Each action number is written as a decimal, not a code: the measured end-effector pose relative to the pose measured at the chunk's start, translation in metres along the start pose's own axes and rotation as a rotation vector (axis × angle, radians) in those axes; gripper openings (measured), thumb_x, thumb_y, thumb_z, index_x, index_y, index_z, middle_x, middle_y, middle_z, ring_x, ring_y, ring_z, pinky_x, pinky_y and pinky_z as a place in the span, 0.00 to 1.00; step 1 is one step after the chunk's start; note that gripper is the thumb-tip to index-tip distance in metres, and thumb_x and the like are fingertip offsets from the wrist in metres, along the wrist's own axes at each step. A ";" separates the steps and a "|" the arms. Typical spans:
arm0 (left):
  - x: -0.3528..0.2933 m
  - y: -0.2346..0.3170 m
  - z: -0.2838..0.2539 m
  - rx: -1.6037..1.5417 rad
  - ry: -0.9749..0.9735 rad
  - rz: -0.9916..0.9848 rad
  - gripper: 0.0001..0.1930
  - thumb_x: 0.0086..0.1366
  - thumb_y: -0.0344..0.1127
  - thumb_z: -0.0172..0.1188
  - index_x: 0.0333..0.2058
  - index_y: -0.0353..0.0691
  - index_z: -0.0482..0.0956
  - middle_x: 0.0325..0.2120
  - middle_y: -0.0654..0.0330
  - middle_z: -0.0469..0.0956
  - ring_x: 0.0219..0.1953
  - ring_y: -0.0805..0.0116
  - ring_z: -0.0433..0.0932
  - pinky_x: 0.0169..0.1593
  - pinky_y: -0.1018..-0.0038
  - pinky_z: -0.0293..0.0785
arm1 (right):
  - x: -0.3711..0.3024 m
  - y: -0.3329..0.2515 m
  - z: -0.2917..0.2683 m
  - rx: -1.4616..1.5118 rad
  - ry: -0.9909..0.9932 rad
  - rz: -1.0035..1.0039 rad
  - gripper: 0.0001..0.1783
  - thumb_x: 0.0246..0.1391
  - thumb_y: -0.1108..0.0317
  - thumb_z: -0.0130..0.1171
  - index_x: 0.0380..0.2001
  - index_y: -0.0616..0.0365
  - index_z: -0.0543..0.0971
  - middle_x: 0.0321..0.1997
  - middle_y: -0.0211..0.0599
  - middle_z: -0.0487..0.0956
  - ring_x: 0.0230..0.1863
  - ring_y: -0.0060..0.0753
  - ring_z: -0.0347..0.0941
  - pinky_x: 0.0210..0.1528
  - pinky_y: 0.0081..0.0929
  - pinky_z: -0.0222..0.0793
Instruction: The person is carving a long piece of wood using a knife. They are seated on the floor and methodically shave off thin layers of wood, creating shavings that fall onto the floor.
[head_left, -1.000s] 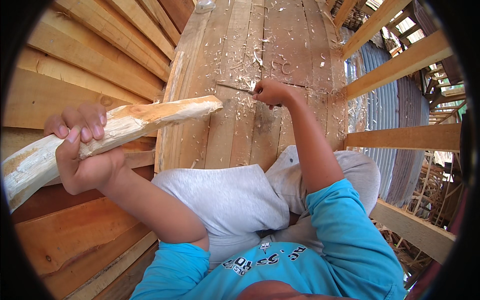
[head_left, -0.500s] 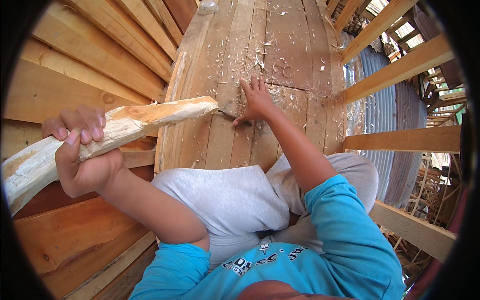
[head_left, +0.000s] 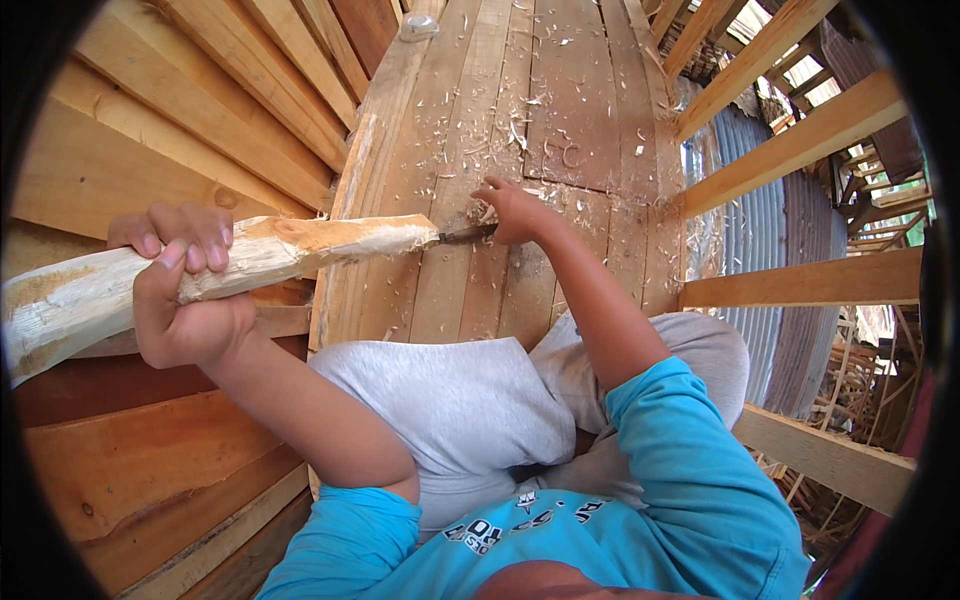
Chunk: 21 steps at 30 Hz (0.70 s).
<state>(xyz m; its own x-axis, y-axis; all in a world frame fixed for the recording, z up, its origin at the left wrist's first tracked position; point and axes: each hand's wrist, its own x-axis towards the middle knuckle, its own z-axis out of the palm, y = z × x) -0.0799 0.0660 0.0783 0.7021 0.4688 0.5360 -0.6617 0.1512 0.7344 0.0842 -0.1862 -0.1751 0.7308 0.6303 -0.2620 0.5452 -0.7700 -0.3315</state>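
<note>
My left hand is wrapped round a thick, pale peeled length of wood, held sideways over the planks. Its tapered right end has an orange-brown cut face on top. Just off that end is a knife, narrow and dark-bladed, reaching left from my right hand. My right hand is closing round the knife, its fingers partly bent and not all tight. The grip part is hidden by the hand.
Curled shavings lie over the plank floor. Stacked boards line the left side. Rail-like beams with corrugated metal sheets stand at the right. A small clear object sits at the far end.
My right hand was spread beside the knife; its fingers have bent in and the knife has turned, its right end raised. My left hand and the wood have shifted slightly right.
</note>
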 end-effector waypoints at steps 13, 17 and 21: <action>0.001 -0.009 0.001 0.054 0.037 0.014 0.09 0.46 0.27 0.49 0.28 0.41 0.61 0.16 0.61 0.61 0.17 0.72 0.61 0.26 0.74 0.60 | -0.007 -0.015 0.024 -0.004 0.086 0.021 0.51 0.30 0.57 0.77 0.61 0.53 0.66 0.68 0.56 0.57 0.68 0.65 0.51 0.68 0.47 0.53; -0.002 -0.014 0.005 0.077 0.075 0.015 0.09 0.46 0.26 0.49 0.27 0.39 0.61 0.16 0.60 0.61 0.16 0.71 0.60 0.25 0.74 0.62 | -0.013 -0.021 0.044 0.025 0.208 -0.022 0.27 0.42 0.67 0.67 0.48 0.61 0.74 0.55 0.57 0.69 0.58 0.58 0.64 0.57 0.42 0.67; -0.003 -0.018 0.006 0.071 0.063 0.018 0.09 0.45 0.24 0.48 0.27 0.38 0.61 0.16 0.60 0.60 0.16 0.71 0.60 0.24 0.75 0.63 | -0.021 -0.037 0.058 0.060 0.176 0.000 0.08 0.46 0.76 0.55 0.33 0.64 0.78 0.44 0.53 0.73 0.51 0.53 0.68 0.48 0.41 0.71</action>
<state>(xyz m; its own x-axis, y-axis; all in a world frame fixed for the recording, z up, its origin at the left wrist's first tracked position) -0.0684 0.0567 0.0664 0.6705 0.5253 0.5239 -0.6525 0.0814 0.7534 0.0247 -0.1657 -0.2096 0.7944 0.5990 -0.1007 0.5237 -0.7593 -0.3863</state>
